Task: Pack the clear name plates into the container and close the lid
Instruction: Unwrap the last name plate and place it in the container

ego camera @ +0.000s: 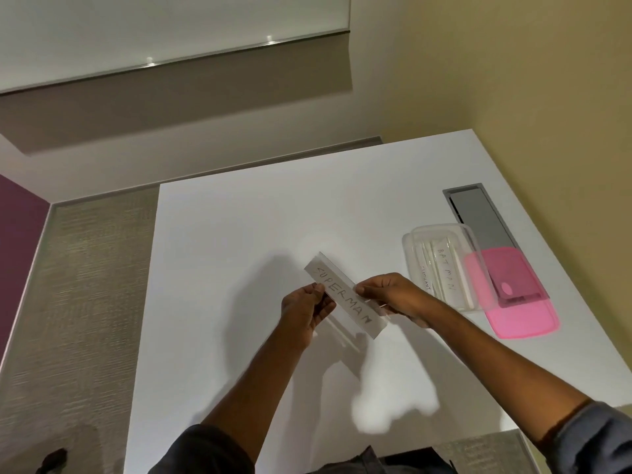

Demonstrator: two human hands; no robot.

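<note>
Held above mid-table: SUPERMAN name plate (345, 295), long edges pinched by left hand (304, 313) at its 8 o'clock and right hand (393, 295) at its 3. Further toward 3: open clear container (409, 254) with BATMAN plate (446, 273) inside, pink lid (526, 319) touching at 4. Advisable: align lengthwise, lay beside BATMAN plate.

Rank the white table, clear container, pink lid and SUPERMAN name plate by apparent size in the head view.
1. white table
2. pink lid and clear container: about alike, so unranked
3. SUPERMAN name plate: narrowest, though held nearer the camera, which enlarges it
</note>
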